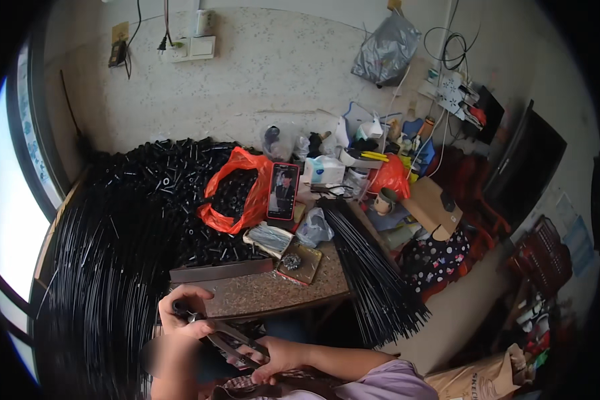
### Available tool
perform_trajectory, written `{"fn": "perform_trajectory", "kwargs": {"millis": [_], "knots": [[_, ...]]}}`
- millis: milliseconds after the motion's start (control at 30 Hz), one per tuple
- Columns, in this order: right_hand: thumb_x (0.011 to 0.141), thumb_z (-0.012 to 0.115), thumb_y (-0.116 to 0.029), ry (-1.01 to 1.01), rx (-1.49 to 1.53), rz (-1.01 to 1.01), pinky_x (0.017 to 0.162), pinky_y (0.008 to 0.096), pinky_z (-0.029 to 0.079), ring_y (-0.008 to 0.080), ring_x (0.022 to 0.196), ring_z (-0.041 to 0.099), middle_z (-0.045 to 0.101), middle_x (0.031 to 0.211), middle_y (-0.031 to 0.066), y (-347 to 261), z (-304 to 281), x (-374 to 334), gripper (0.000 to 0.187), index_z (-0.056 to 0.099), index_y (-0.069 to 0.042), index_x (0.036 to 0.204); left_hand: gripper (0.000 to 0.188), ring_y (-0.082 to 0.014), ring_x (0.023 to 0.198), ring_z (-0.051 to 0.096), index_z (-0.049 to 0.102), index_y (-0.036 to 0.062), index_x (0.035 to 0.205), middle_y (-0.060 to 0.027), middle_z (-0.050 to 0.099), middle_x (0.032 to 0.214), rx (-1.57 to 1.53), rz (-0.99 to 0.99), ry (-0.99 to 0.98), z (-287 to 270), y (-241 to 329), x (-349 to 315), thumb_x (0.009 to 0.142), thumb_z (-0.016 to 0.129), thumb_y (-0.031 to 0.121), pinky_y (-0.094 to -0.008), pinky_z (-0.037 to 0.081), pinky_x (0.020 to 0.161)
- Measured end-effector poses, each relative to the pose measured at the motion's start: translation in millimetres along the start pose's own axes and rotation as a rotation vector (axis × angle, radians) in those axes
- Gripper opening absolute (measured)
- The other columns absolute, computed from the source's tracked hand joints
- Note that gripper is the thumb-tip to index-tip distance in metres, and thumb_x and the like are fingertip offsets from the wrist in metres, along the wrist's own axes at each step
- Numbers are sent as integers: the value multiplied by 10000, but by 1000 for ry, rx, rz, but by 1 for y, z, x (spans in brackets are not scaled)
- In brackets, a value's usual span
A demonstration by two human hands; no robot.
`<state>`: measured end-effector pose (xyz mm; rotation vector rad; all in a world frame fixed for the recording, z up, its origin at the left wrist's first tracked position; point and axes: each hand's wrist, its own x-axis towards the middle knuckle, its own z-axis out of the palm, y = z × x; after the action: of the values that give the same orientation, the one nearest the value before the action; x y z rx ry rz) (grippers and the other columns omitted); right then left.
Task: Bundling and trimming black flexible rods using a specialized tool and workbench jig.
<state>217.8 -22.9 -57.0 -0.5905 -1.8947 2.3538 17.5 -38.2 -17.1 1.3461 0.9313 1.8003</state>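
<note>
Pliers [228,340]: one, dark metal, long-handled. Probably the heavier piece; stiff, hardly fragile, perhaps slick on bare metal. Best held well down both handles, away from the pivot.

Sleeve [179,307]: one, black, short, round, seemingly hollow. Looks light and firm; its smooth side may roll or slip. Best pinched across the sides by thumb and finger, ends left free. Material uncertain.

Placement:

Table [250,297]: at 12 o'clock from the right hand, bearing a pile of black parts [160,175] at its 10 o'clock side.

Right hand [281,360]: curled round the pliers' handle ends, the handles standing partly apart. Pliers run from it toward 10 o'clock, their head meeting the other hand.

Left hand [169,324]: half curled about the sleeve, index finger arched above, thumb lying by the pliers' head. Sleeve sits at 12 o'clock within this grasp; from the right hand, at 10 o'clock. Whether the jaws touch it cannot be told.
</note>
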Motion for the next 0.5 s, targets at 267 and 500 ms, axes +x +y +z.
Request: {"fn": "perform_trajectory", "kwargs": {"millis": [267, 500], "knots": [[790, 585, -103, 490, -797, -580, 540, 295, 468, 230, 596, 604, 599, 778, 140, -26, -18, -21, 243, 523, 10, 996, 678, -28, 510, 458, 587, -33, 793, 15, 543, 608, 81, -6, 88, -21, -11, -6, 471, 838, 508, -148, 307, 466], [698, 719, -70, 118, -139, 46, 497, 262, 452, 141, 557, 569, 581, 676, 67, -6, -3, -15, 467, 480, 48, 1081, 556, -33, 532, 435, 608, 17, 851, 28, 500, 581, 179, 68, -171, 1, 1, 4, 510, 860, 377, -187, 305, 476]]}}
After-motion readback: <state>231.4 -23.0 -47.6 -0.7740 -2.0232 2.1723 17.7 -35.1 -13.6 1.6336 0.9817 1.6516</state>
